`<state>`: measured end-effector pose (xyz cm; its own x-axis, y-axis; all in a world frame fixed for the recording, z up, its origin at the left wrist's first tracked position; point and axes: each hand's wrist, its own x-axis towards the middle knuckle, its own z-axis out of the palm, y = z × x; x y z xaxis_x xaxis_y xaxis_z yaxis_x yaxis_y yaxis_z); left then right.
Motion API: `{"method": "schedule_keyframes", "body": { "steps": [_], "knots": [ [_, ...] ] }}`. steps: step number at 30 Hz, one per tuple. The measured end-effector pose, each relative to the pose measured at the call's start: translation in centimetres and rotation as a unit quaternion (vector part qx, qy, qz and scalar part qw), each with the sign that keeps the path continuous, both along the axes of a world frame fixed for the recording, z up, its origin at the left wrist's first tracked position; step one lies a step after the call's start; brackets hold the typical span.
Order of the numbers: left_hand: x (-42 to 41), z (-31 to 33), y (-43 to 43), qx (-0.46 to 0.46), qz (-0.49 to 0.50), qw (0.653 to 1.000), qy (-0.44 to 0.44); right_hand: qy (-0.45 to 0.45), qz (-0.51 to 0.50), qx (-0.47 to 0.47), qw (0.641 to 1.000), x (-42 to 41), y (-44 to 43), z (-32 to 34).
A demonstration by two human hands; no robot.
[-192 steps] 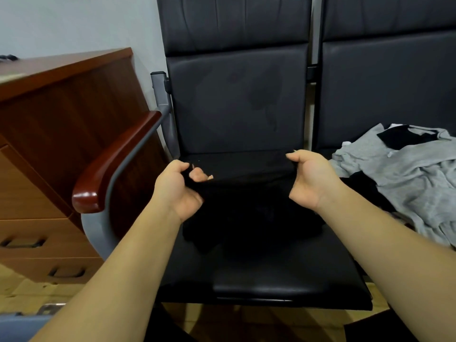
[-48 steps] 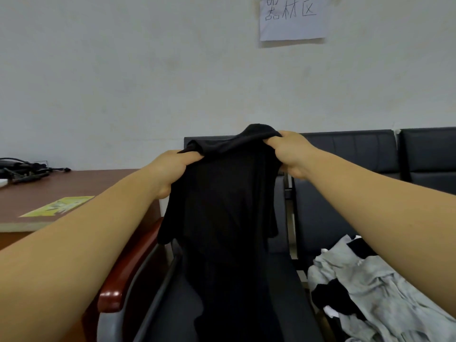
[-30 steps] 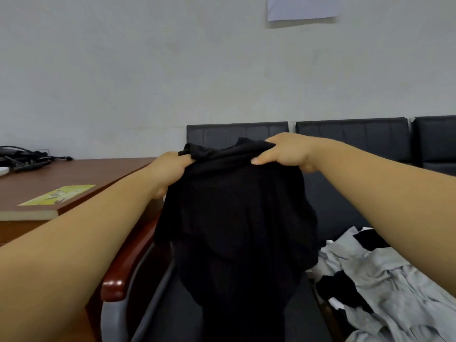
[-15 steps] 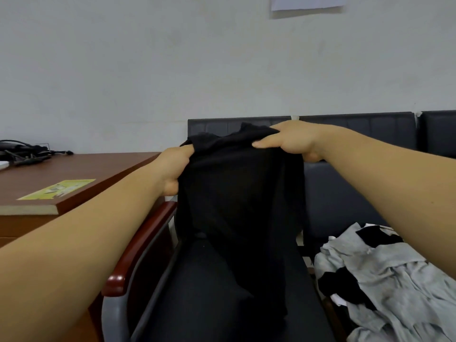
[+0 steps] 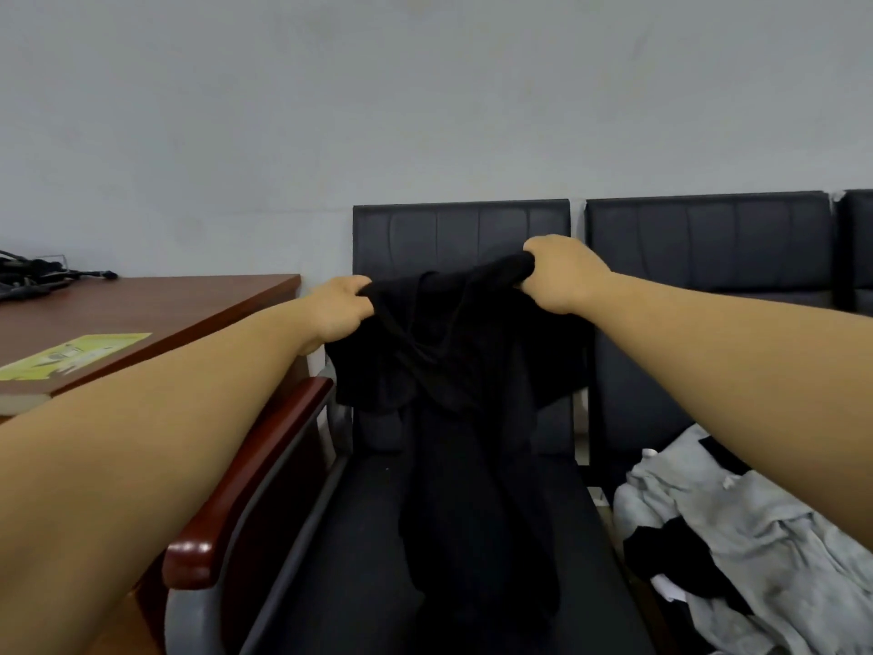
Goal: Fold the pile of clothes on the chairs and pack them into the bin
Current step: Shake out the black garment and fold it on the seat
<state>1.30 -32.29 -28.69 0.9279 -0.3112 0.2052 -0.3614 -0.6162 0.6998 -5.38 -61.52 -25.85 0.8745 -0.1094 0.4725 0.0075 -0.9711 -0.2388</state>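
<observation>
A black garment hangs in the air in front of the left black chair, its lower end draping down onto the seat. My left hand grips its upper left edge, and my right hand grips its upper right edge, a little higher. The cloth sags between the two hands. A pile of grey and black clothes lies on the seat of the chair to the right. No bin is in view.
A brown wooden desk stands at the left with a yellow-green booklet and black cables on it. The left chair has a red-brown armrest. A grey wall is behind the chairs.
Both hands have come lower and spread further apart with the black garment. The cloth, which hung narrow, is now stretched wider between them. The view has tilted slightly.
</observation>
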Motion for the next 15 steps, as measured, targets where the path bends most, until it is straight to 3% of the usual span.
{"method": "schedule_keyframes", "body": {
  "steps": [5,8,11,15],
  "knots": [
    [0.5,3.6,-1.1,-0.051,0.043,0.992,-0.104,-0.145,0.000,-0.003,0.989,1.0,0.7,2.4],
    [-1.8,4.0,-1.5,-0.057,0.044,0.986,-0.150,-0.172,0.017,-0.004,0.985,-0.3,0.9,2.2],
    [-3.3,0.8,-0.5,0.010,-0.003,0.993,-0.114,-0.079,0.084,-0.001,0.993,-3.0,1.3,-0.6],
    [-6.3,-10.6,1.1,0.148,-0.092,0.984,0.026,0.138,0.159,0.021,0.977,-7.4,1.4,-11.2]
  ]
}}
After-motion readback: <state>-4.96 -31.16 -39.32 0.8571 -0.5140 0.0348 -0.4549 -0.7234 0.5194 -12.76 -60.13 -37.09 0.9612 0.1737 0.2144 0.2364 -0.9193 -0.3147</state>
